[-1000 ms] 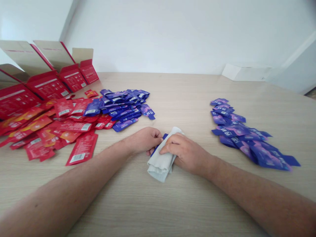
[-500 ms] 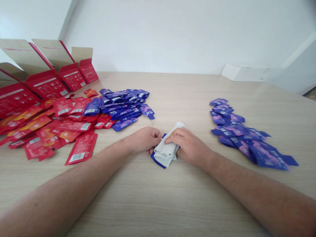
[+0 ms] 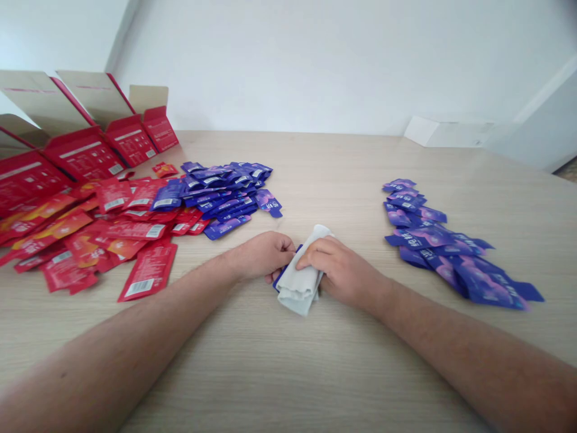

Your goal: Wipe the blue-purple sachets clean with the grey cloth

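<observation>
A blue sachet lies on the wooden table in front of me, mostly covered by a folded grey cloth. My left hand pinches the sachet's left edge, fingers curled. My right hand presses the cloth down on the sachet, fingers closed over it. A pile of blue sachets sits at the left centre. A second spread of blue sachets lies to the right.
Red sachets are scattered at the left, with open red cartons behind them. A white box sits at the far right edge of the table by the wall.
The cloth under my right hand slid up along the sachet and then back down towards me; my left hand stayed on the sachet's edge.
</observation>
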`<act>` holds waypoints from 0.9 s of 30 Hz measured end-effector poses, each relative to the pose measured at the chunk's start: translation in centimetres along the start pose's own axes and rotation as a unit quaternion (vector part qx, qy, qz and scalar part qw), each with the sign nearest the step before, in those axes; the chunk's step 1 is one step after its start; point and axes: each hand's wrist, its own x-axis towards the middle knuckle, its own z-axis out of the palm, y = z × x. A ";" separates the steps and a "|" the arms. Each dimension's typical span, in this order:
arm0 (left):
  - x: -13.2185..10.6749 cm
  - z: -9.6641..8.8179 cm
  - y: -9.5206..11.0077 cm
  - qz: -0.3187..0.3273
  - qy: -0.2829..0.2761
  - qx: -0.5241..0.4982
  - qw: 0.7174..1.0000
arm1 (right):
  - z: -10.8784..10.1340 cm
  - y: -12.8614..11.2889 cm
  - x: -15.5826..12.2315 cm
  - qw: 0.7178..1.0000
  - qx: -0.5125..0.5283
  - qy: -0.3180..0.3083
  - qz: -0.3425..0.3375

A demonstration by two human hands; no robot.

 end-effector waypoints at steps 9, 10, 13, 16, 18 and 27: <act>0.0 0.0 0.0 -0.004 -0.002 -0.004 1.000 | -0.1 -0.1 0.0 1.000 0.003 -0.007 -0.003; 0.0 0.0 0.0 -0.004 0.000 -0.005 1.000 | 0.0 0.0 0.0 1.000 -0.003 0.003 0.011; 0.0 0.1 0.0 -0.007 0.002 -0.008 1.000 | 0.0 0.2 0.0 0.999 -0.012 0.020 0.029; 0.0 0.1 0.1 -0.007 -0.003 -0.011 1.000 | 0.0 0.2 0.0 1.000 0.004 -0.004 -0.010; 0.0 0.1 0.1 -0.009 -0.002 -0.011 1.000 | -0.1 0.2 0.0 1.000 0.006 -0.008 -0.013; -0.2 0.0 0.3 0.000 -0.001 -0.010 1.000 | 0.2 -1.9 0.0 0.999 0.012 -0.022 -0.044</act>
